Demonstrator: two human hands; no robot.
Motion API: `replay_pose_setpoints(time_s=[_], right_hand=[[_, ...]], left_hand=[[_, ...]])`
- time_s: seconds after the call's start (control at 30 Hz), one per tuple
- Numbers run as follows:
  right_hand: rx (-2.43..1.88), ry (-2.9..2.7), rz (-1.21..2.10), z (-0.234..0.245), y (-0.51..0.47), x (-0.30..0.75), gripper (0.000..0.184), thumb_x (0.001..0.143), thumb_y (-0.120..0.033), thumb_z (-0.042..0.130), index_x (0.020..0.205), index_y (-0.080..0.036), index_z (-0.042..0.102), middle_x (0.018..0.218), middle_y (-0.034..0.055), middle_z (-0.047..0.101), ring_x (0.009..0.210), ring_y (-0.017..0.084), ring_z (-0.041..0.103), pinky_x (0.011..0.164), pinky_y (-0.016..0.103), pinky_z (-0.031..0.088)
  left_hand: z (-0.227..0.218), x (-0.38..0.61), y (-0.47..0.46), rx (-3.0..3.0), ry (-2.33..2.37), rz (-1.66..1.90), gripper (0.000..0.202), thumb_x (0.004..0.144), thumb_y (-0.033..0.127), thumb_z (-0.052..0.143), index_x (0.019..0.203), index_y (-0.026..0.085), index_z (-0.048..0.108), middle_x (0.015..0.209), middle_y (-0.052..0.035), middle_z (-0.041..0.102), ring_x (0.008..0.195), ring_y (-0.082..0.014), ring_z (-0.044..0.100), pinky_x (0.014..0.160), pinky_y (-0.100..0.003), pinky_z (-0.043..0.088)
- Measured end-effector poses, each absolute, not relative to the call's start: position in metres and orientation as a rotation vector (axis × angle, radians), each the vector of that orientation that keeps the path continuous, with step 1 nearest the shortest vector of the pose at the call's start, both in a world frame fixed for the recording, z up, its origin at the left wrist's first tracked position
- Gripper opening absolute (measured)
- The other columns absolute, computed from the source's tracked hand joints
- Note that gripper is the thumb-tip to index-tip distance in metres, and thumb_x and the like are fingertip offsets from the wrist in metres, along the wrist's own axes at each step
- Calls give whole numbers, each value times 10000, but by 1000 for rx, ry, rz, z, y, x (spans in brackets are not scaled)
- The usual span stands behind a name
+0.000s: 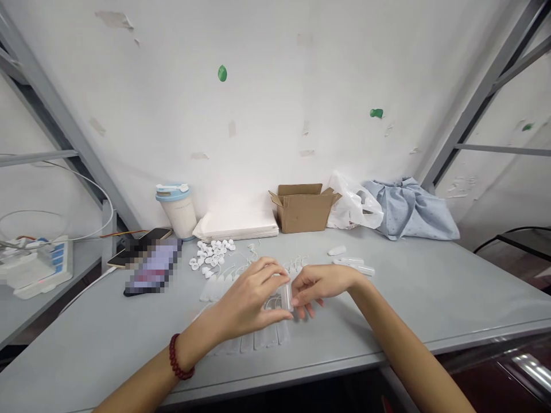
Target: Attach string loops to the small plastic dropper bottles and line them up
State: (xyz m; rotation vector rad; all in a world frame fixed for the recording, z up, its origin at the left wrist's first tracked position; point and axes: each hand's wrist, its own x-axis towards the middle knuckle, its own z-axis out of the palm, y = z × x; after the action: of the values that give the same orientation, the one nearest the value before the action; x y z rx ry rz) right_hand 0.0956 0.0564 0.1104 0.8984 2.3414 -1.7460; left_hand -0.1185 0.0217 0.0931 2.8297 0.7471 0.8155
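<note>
The clear tube (286, 297) is looking like smooth, glossy plastic; the bench (413, 292) is showing a smooth surface, the box (305, 214) matt cardboard, the bundle (415, 217) creased cloth.

Back of the table (430, 292), L to R – white cup (181, 217) w/ blue lid (172, 195), stack of white sheets (236, 222), open cardboard box (305, 215), white plastic bag (350, 203) just beside it, then a lt-blue cloth bundle (413, 212). At L, two phones (154, 267), partly pixelated, w/ a white power strip (45, 275) further L. Wall (267, 109) behind – off-white w/ green spots (222, 73) + bits of tape (114, 20), grey metal frame (476, 109) both sides.
</note>
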Motion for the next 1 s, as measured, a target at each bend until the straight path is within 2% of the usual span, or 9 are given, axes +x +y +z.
replay_pose_setpoints(time_s=[0.13, 0.43, 0.63, 1.0], right_hand=[[851, 2124, -1658, 110, 59, 101, 370, 780, -482, 564, 802, -119, 636, 763, 52, 686, 599, 117, 636, 455, 175, 404], [839, 2063, -1661, 98, 66, 99, 292, 766, -402, 595, 837, -120, 622, 737, 31, 660, 611, 112, 638, 452, 159, 407], [833, 2083, -1670, 97, 64, 92, 215, 764, -330, 594, 821, -125, 618, 676, 5, 651, 584, 108, 632, 459, 171, 412], [824, 2083, -1704, 90, 68, 90, 222, 752, -341, 612, 800, -125, 632, 656, 3, 660, 585, 110, 638, 472, 177, 407]], left_hand=[[89, -109, 10, 2826, 701, 633, 417, 756, 463, 637, 1039, 163, 573, 973, -97, 599, 994, -247, 484, 836, -375, 459], [72, -99, 3, 2948, 774, 386, 415, 707, 510, 663, 857, 128, 595, 856, -84, 589, 879, -255, 497, 745, -368, 450], [69, -98, 4, 2979, 853, 379, 423, 700, 526, 661, 852, 139, 583, 807, -69, 585, 849, -256, 502, 726, -372, 430], [74, -99, 3, 2962, 905, 363, 385, 738, 518, 627, 842, 155, 551, 815, -59, 581, 837, -249, 499, 711, -364, 395]])
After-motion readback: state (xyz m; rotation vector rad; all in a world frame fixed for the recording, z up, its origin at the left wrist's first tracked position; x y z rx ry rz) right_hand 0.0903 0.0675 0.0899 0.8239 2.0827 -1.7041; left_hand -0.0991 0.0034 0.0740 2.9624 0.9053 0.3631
